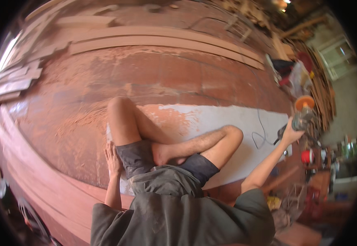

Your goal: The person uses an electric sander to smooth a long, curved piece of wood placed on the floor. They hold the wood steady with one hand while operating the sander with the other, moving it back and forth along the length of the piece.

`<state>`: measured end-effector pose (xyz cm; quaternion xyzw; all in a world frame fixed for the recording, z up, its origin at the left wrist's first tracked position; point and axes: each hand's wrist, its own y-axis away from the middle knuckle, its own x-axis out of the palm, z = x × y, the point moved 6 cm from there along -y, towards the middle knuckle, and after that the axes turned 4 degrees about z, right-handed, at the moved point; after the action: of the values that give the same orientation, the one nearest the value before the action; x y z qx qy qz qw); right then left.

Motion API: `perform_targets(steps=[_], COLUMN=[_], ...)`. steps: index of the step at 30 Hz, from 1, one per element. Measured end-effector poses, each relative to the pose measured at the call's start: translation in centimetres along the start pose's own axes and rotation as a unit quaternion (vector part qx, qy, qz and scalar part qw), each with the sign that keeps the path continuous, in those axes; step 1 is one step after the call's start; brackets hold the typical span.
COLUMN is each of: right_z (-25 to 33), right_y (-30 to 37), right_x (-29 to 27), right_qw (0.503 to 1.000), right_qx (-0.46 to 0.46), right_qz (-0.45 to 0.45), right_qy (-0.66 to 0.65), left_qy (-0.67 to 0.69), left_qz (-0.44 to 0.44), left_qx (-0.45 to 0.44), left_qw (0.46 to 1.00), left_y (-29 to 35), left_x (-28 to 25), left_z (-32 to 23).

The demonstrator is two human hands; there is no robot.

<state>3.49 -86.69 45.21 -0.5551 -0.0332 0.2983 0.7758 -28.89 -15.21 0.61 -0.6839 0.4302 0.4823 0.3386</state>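
Note:
In my right hand (294,130), out at the far right with the arm stretched, is an angle grinder (303,118) with a round orange disc (304,102) facing up. My fingers wrap round its dark body. A thin dark cord (261,127) lies looped on the white sheet (223,119) under my crossed legs. My left hand (113,159) is beside my left hip, fingers stretched out and apart, with nothing in it. Whether its palm presses on the floor or on my shorts I cannot tell.
Long planks (145,41) lie across the far floor, and shorter boards (16,84) are stacked at the left. A wide board (39,172) runs along my left side. Orange sawdust (84,119) covers the tiles. Bags (299,78) and clutter stand along the right.

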Motion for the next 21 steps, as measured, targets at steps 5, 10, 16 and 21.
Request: perform_targets(steps=[5,10,16,21], right_z=[7.9,11.0,14.1,14.0], right_y=[-5.7,-4.9,-1.2,-2.9], right_x=[-2.8,-0.7,7.3,11.9], right_qw=[0.99,0.972,0.982,0.983], right_qx=[-0.035,-0.068,-0.03,-0.007], right_qz=[-0.026,0.021,0.057,0.074], right_qy=[0.137,0.226,0.175,0.166], left_qy=[0.063,0.145,0.129,0.046], left_qz=[0.005,-0.019,0.016,0.03], left_qx=[0.012,-0.002,-0.007,-0.028], left_qw=[0.998,0.989,0.991,0.998], left_y=[0.5,3.0,0.8,0.5], left_x=[-0.2,2.6,-1.9,-2.1], left_z=[-1.7,1.3,-0.4,-1.1])
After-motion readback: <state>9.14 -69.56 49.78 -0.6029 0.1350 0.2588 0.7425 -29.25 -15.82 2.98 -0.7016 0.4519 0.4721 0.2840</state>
